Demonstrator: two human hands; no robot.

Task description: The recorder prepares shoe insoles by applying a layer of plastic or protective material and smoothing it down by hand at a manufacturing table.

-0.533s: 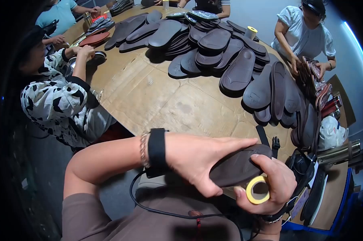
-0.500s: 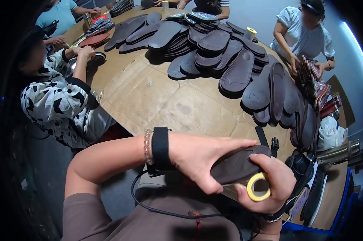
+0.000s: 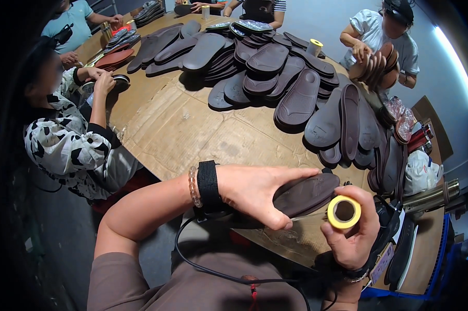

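Note:
Near the table's front edge, a dark brown shoe sole (image 3: 309, 196) lies tilted in the grip of my left hand (image 3: 249, 191). The thumb is on its near side and the fingers stretch along its far side. Just right of the sole, my right hand (image 3: 359, 233) is closed around a yellow-edged roll (image 3: 332, 212) with a hollow core, which looks like tape or labels. The roll's open end faces me, and a small gap separates this hand from the sole.
Many brown soles (image 3: 299, 98) are heaped across the far and right table (image 3: 203, 124). Another yellow roll (image 3: 315, 47) stands among them. Metal flasks (image 3: 441, 194) and a white plastic bag (image 3: 423, 173) are at right. Co-workers sit around; one (image 3: 381, 46) holds several soles.
My right hand with the roll has come away from the sole toward the lower right. My left hand keeps the sole. The co-worker at far right has lifted a fan of soles.

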